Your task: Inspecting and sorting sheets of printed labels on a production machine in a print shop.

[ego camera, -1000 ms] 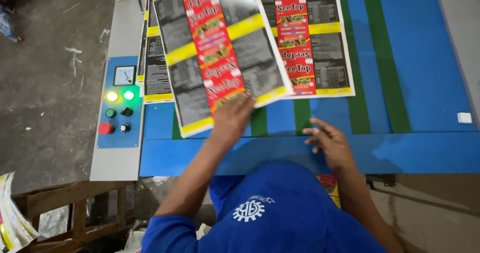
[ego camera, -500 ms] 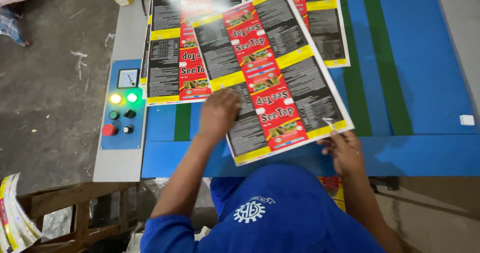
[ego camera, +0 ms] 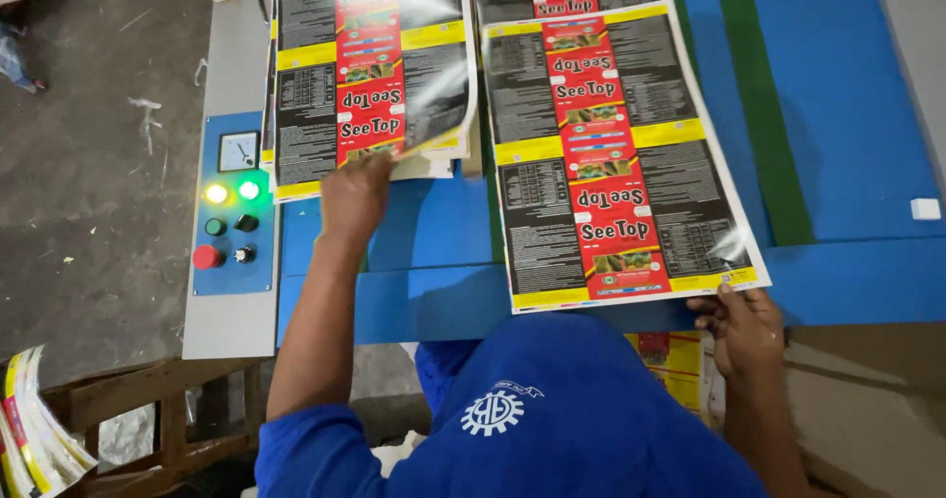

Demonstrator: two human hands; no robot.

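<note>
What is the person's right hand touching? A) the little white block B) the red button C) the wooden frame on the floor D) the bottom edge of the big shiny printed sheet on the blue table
D: the right hand pinches the near edge of the glossy printed sheet that lies flat on the blue table, while the left hand lifts another sheet from the stack.

Landmark: blue table.
Right sheet: flat on it; black, red, yellow.
Left sheet: far-left, corner lifted; same colours.
Gauge: left of it, square, white.
</note>
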